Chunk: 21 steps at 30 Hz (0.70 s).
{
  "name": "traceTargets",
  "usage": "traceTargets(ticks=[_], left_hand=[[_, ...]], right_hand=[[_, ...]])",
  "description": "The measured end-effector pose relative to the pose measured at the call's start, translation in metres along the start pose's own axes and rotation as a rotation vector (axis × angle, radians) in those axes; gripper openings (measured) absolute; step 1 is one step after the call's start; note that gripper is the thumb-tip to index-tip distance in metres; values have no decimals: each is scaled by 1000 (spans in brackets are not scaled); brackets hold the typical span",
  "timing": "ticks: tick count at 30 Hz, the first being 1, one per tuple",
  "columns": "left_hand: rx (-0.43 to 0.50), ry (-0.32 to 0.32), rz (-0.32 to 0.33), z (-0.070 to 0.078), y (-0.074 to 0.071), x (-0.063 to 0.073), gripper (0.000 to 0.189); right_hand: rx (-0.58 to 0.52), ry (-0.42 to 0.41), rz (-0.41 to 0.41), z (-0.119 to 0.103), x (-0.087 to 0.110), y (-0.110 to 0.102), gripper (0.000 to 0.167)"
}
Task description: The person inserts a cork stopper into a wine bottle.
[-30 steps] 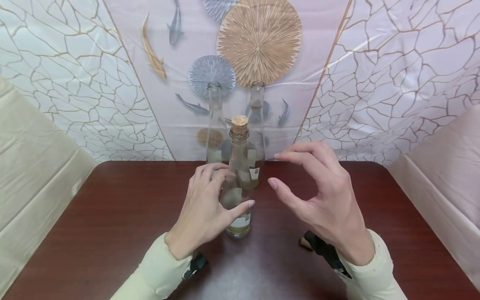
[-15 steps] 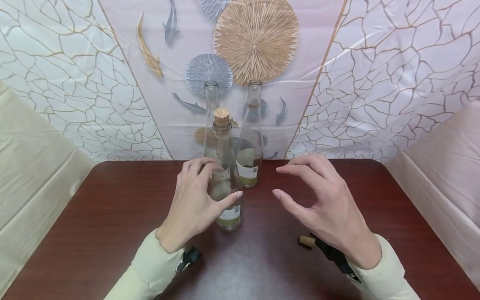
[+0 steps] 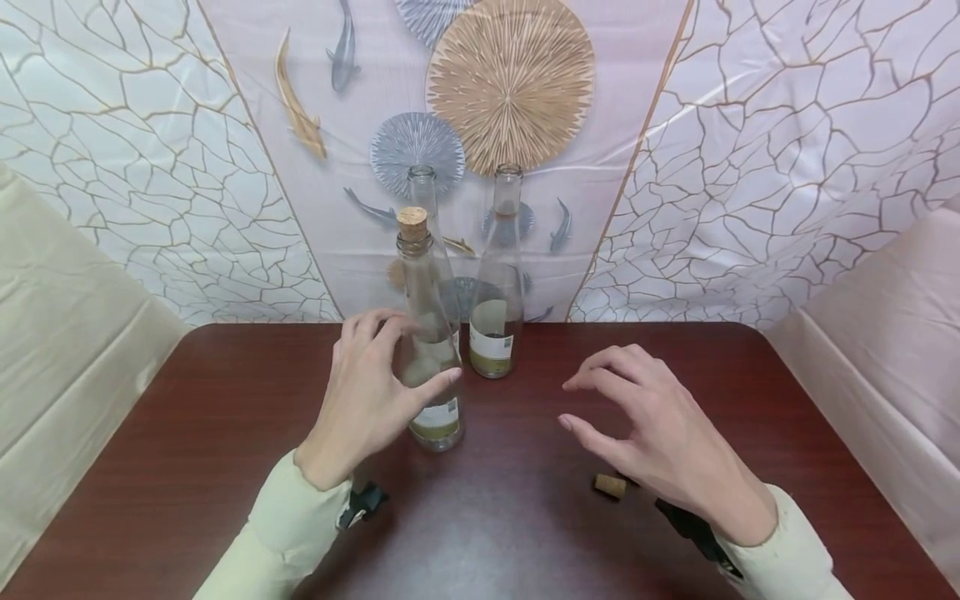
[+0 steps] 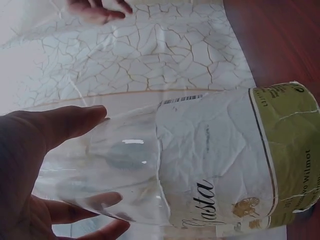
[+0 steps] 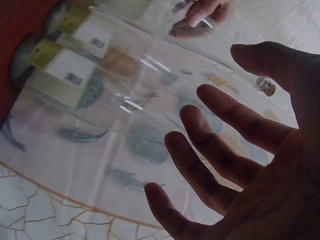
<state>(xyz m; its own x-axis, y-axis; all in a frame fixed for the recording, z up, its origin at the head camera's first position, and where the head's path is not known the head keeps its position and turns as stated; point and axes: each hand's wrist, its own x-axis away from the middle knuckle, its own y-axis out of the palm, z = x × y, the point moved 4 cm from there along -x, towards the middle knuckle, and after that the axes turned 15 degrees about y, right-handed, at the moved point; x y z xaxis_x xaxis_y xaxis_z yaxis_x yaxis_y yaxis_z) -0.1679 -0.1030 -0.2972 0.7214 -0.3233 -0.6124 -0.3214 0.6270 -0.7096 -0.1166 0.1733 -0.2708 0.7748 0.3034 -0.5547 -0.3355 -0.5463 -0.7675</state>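
Note:
My left hand grips a clear glass bottle around its body, thumb on the near side and fingers behind. A cork sits in its mouth. In the left wrist view, the bottle's white and green label shows past my thumb. I cannot tell whether its base touches the table. My right hand hovers to the right with fingers loosely bent and nothing in its grasp. Below it, a loose cork lies on the dark red table.
Two uncorked glass bottles stand behind: the right one is plainly visible, while the left one is partly hidden by the held bottle. A patterned cloth backdrop closes off the table's far edge.
The left hand has carried the corked bottle leftward, uncovering the right back bottle. The right hand has moved down and to the right, away from it. The loose cork shows more fully.

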Motion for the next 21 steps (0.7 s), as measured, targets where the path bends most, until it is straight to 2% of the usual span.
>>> traceTargets(ticks=[7, 15, 21], left_hand=[[-12, -35, -7, -11, -4, -1, 55], [3, -60, 8, -24, -10, -2, 52], [9, -67, 32, -33, -13, -3, 52]], right_hand=[[110, 34, -111, 16, 14, 9, 21], [220, 128, -304, 39, 36, 25, 25], [253, 133, -353, 50, 48, 32, 23]])
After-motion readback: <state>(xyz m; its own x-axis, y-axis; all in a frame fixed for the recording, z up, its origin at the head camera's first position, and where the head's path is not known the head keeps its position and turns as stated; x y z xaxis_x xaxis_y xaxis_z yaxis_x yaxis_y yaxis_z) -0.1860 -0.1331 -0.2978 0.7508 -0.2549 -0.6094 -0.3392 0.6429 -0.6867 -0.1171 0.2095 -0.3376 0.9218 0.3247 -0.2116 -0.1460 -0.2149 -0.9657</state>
